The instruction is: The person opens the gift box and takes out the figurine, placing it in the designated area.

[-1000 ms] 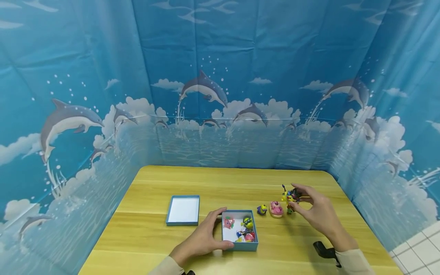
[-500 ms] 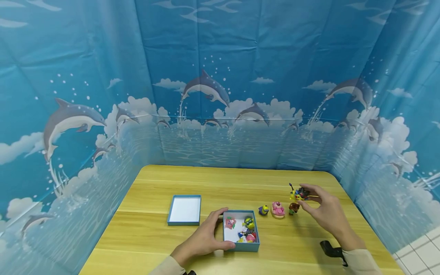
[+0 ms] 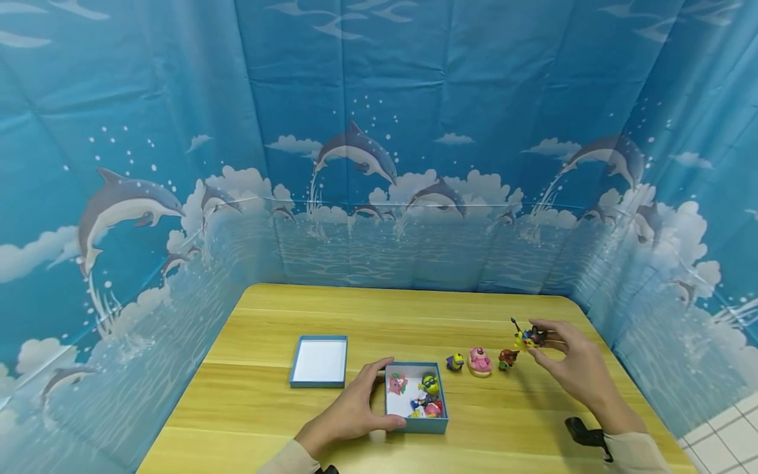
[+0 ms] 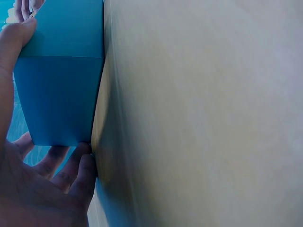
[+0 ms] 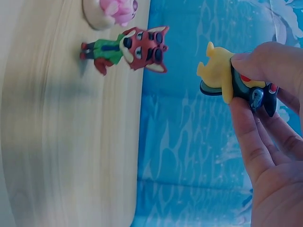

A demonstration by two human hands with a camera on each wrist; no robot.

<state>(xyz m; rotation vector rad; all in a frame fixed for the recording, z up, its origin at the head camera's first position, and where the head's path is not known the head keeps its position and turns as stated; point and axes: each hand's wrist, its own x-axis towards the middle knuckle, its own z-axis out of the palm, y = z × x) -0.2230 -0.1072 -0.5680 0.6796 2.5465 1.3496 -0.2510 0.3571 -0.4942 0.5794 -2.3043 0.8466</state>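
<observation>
So the right hand (image 3: 577,368) has a little yellow-and-dark figure (image 5: 215,71) pinched between thumb and fingers, up off the table (image 3: 284,421), at about two o'clock from the blue box (image 3: 425,426). Only the head view shows what's in that box: a pink star-shaped figure (image 3: 397,383) at its ten o'clock, a greenish-yellow figure (image 3: 429,384) in dark glasses around two, and a jumble (image 3: 432,409) near five I can't sort out. Left wrist cam just gets plain outer walls, with the left hand (image 3: 352,409) clamped round them. Right wrist cam catches the fox figure (image 5: 135,47) in its green top and tie, while the pink-and-cream figure (image 5: 118,12) past it is cut off. The held one's yellow, dark-backed, with some red; the thumb hides part of it. Its thin stick (image 3: 514,322) only shows from the head, poking toward eleven.
</observation>
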